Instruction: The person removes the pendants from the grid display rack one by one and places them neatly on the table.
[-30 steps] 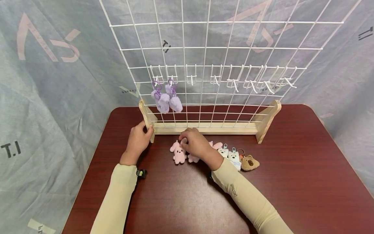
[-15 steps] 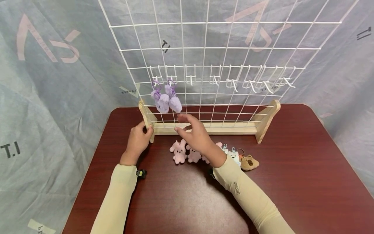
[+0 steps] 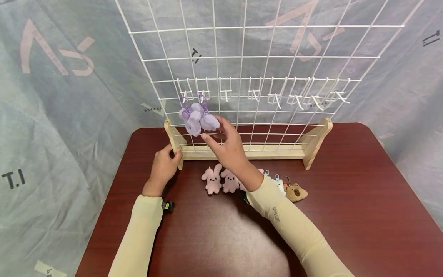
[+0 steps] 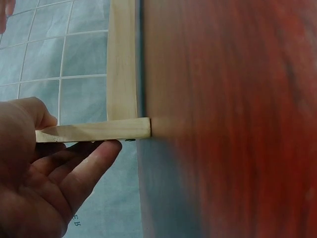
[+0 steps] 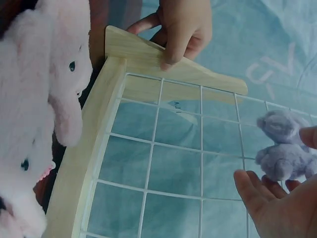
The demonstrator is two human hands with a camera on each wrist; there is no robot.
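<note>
My left hand (image 3: 165,165) grips the wooden side foot (image 4: 99,130) of a white wire grid rack (image 3: 238,111), thumb on one face and fingers on the other. Two purple plush keychains (image 5: 282,144) hang by rings from the left hooks (image 3: 194,96). At the right-hand one, my right hand (image 3: 228,146) is raised with thumb and fingers spread. Its fingers touch that plush at the side, and the thumb lies just below it. In the right wrist view these fingers (image 5: 257,191) are extended under the purple plush, and only part of the thumb shows.
Pink bunny plush keychains (image 3: 212,180) lie on the dark red table (image 3: 207,238) before the rack. White plush keychains (image 3: 278,186), partly behind my right arm, and a brown one (image 3: 295,192) lie further right. More white hooks (image 3: 275,100) line the grid.
My right hand has risen from the pink bunny plushes to the hanging purple ones, and the right-hand purple plush has shifted slightly. My left hand stays in place.
</note>
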